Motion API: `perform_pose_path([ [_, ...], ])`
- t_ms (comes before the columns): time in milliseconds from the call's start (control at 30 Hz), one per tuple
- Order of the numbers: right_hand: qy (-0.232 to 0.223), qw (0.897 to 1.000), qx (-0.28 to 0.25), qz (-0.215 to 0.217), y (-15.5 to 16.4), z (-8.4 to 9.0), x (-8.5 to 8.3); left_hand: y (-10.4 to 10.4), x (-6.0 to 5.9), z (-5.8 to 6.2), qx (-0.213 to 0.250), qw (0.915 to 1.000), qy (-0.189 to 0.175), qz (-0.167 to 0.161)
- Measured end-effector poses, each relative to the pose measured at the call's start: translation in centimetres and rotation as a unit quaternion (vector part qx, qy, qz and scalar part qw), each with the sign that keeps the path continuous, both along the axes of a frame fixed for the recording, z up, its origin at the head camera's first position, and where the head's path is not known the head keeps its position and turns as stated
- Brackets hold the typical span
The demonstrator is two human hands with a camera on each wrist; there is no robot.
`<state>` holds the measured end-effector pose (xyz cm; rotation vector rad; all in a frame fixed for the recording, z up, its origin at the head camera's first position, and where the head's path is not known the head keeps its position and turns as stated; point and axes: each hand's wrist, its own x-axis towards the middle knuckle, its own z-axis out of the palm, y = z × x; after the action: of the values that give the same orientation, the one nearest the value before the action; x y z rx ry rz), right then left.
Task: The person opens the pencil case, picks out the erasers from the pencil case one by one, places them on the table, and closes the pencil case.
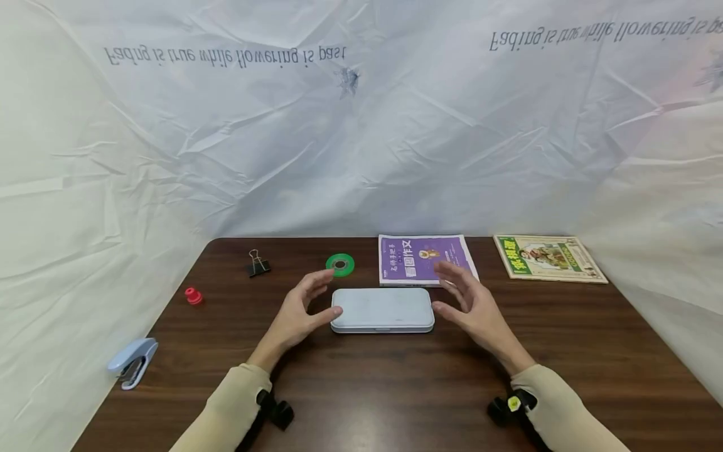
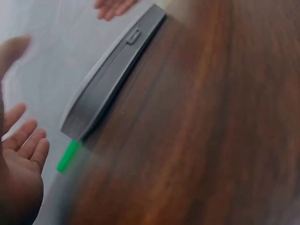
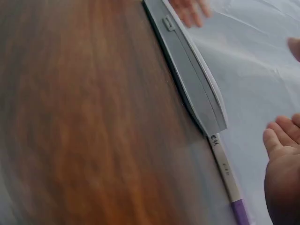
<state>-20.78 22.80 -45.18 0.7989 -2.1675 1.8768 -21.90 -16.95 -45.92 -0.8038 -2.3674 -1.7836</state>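
Note:
A pale, flat case with rounded corners lies closed on the table, its small front latch showing in the left wrist view. My left hand is at the case's left end, fingers spread and thumb overlapping the corner in the head view. At the opposite end, my right hand is held with fingers apart and palm toward the case. Neither hand grips anything. Behind the case are a green tape roll near the left fingertips and a purple book, partly covered by the right fingers.
On the dark wooden table, a black binder clip, a small red object and a light blue stapler sit to the left. A green-and-cream book lies at the far right. White sheeting hangs behind the table.

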Motion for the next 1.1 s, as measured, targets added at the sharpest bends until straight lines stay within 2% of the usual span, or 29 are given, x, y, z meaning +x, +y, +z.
perform_pose_path([
  [133,-0.03,0.999,0.044,0.009,0.2,-1.3,-0.3,-0.4,-0.3,-0.8,-0.049,0.9986,-0.016,-0.011],
  [300,-0.048,0.989,0.138,0.008,0.4,-1.9,-0.5,-0.5,-0.6,-1.0,-0.12,0.9927,-0.009,-0.008],
  [533,-0.008,0.965,0.26,-0.018,0.2,-1.8,-0.9,-0.4,-0.8,-1.1,-0.188,0.9819,0.017,0.0],
  [633,0.013,0.956,0.291,-0.029,0.0,-1.6,-1.1,-0.3,-0.8,-1.1,-0.203,0.9789,0.023,0.003],
  [733,0.025,0.952,0.303,-0.034,-0.1,-1.5,-1.4,-0.2,-0.8,-1.0,-0.209,0.9775,0.03,0.009],
  [833,0.023,0.953,0.3,-0.033,-0.1,-1.6,-1.7,0.0,-0.8,-0.9,-0.214,0.9758,0.039,0.017],
  [933,0.003,0.958,0.285,-0.027,-0.1,-1.6,-2.0,0.1,-0.7,-0.9,-0.216,0.9753,0.04,0.023],
  [1100,-0.057,0.97,0.235,-0.013,-0.2,-1.5,-2.3,0.3,-0.5,-0.8,-0.21,0.9768,0.031,0.032],
])
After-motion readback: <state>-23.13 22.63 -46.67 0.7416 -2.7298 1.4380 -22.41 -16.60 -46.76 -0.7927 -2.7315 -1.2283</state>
